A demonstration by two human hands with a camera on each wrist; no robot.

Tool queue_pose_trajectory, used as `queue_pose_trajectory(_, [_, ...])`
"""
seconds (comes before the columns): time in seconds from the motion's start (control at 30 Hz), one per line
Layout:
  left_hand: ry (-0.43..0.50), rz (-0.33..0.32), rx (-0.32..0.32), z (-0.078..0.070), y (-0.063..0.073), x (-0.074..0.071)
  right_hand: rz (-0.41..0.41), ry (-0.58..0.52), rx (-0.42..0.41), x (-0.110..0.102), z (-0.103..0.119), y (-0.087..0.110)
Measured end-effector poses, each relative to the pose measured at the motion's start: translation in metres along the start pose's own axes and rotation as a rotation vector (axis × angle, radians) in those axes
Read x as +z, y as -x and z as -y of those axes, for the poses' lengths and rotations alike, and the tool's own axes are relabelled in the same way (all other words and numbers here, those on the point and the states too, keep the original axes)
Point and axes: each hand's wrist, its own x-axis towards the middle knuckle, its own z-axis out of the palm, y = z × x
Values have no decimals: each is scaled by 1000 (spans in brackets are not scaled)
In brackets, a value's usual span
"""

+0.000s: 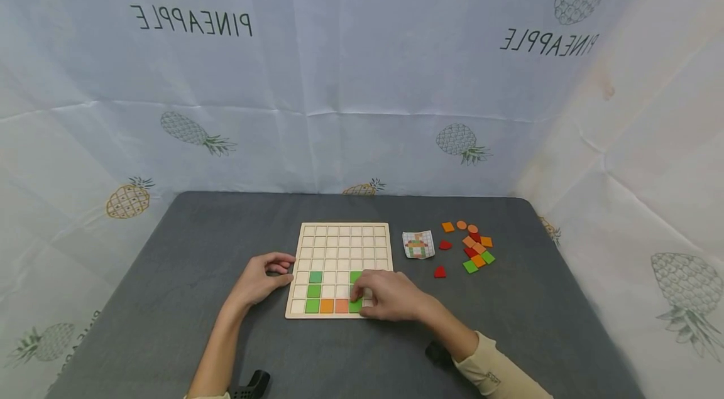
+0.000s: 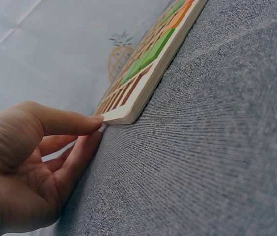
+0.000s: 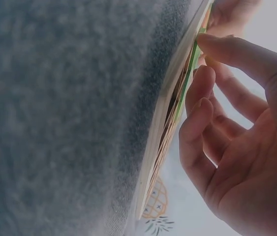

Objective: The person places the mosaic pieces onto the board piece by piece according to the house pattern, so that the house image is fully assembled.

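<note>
A square wooden grid board point(image 1: 344, 242) lies on the dark table. My left hand point(image 1: 257, 279) pinches its left edge between thumb and fingers, and the left wrist view shows the thumb tip on the rim. Over the lower right cells, my right hand point(image 1: 396, 296) touches the green square tiles point(image 1: 355, 306) with thumb and fingertips, partly covering that column. A matching column of green tiles point(image 1: 313, 291) stands at left. Between the columns, an orange tile point(image 1: 326, 306) and a salmon tile point(image 1: 342, 306) sit in the bottom row.
Right of the board lies a small pattern card point(image 1: 418, 245). Beyond it are loose tiles point(image 1: 478, 248): orange squares and circles, green squares and red pieces. A black object point(image 1: 438, 354) is under the right forearm. Pineapple-printed cloth point(image 1: 362, 72) hangs behind the table.
</note>
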Motion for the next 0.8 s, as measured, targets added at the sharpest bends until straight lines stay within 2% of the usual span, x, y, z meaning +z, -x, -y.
queue_pose_trajectory(0.47, [0, 3, 0, -1, 0, 0, 88, 35, -6, -5, -1, 1])
queue_pose_trajectory(0.63, [0, 1, -5, 0, 1, 0, 87, -3, 19, -10, -6, 5])
queue_pose_trajectory(0.8, [3, 1, -7, -1, 1, 0, 51, -66, 42, -19, -16, 13])
